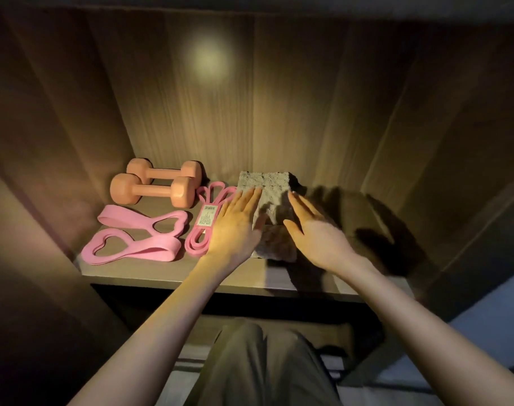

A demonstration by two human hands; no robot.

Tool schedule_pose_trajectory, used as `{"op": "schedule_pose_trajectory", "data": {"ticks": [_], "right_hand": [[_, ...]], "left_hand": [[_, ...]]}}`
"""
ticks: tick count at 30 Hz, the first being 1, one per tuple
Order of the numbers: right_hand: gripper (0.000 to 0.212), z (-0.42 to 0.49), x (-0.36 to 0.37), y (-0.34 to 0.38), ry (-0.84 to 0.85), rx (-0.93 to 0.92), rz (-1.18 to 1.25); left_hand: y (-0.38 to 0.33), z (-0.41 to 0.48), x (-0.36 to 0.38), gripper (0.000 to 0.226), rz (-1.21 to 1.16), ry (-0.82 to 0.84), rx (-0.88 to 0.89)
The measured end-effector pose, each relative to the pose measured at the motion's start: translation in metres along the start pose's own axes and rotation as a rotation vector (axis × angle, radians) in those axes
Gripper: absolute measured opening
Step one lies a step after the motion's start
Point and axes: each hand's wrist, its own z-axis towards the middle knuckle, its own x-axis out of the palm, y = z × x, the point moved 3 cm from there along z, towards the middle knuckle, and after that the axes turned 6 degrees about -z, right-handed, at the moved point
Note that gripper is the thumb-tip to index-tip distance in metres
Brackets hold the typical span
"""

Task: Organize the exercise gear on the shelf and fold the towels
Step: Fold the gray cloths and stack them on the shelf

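We reach to the folded grey towel (263,183), left hand (238,225) flat along its left edge, right hand (311,230) at its right, fingers straight, gripping nothing.

Head view, apparently close, down onto shelf (150,272)

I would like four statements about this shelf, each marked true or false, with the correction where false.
1. Two orange dumbbells lie at the back left of the shelf. True.
2. The left hand grips a dumbbell. False: it lies open against the folded towel.
3. The pink bands lie left of the towel. True.
4. The right hand holds a band. False: its fingers are straight, at the towel's right side, holding nothing.
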Motion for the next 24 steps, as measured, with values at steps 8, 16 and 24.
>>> {"op": "schedule_pose_trajectory", "data": {"ticks": [8, 16, 24], "right_hand": [[0.053, -0.094, -0.034, -0.005, -0.343, -0.147, -0.012], [0.056, -0.157, -0.019, -0.023, -0.313, -0.175, -0.167], [0.054, -0.169, -0.008, -0.039, -0.316, -0.15, -0.223]], "left_hand": [[-0.059, -0.07, -0.025, 0.055, 0.118, -0.067, 0.124], [-0.08, -0.124, -0.017, 0.055, 0.227, -0.034, 0.175], [-0.098, -0.131, 0.012, 0.055, 0.218, 0.076, 0.217]]}}
